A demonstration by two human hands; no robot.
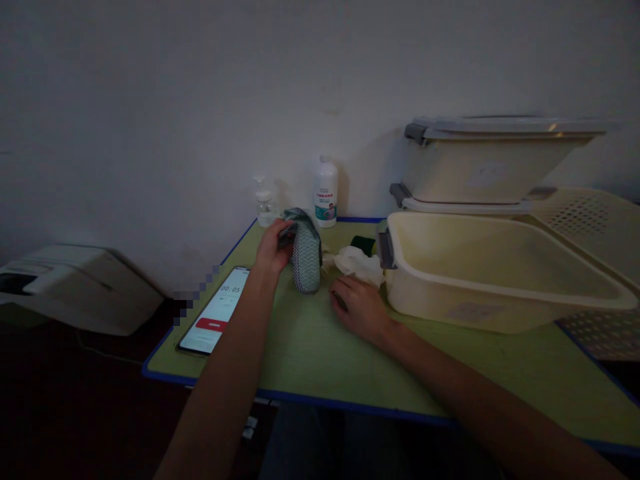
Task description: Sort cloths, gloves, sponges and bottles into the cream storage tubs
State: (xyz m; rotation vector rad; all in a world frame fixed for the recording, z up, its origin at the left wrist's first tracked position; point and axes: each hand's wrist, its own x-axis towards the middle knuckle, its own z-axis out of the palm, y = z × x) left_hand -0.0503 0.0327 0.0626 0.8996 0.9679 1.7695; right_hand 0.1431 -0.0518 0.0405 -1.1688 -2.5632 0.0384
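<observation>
My left hand (274, 247) is closed on the upper part of a grey-green textured cloth (306, 260), which hangs in a rounded fold over the table. Its far side is hidden. My right hand (359, 308) rests on the table with its fingers loosely curled, and I see nothing in it. Just beyond these fingers lies a crumpled white cloth (361, 264). Behind that sits a dark green scouring sponge (363, 245), partly covered.
A cream plastic bin (470, 310) stands at right, with a lidded box (470, 167) behind it. A white bottle (326, 193) and a clear pump bottle (265, 205) stand near the wall. A phone (215, 320) showing a timer lies at the left of the green table (320, 367).
</observation>
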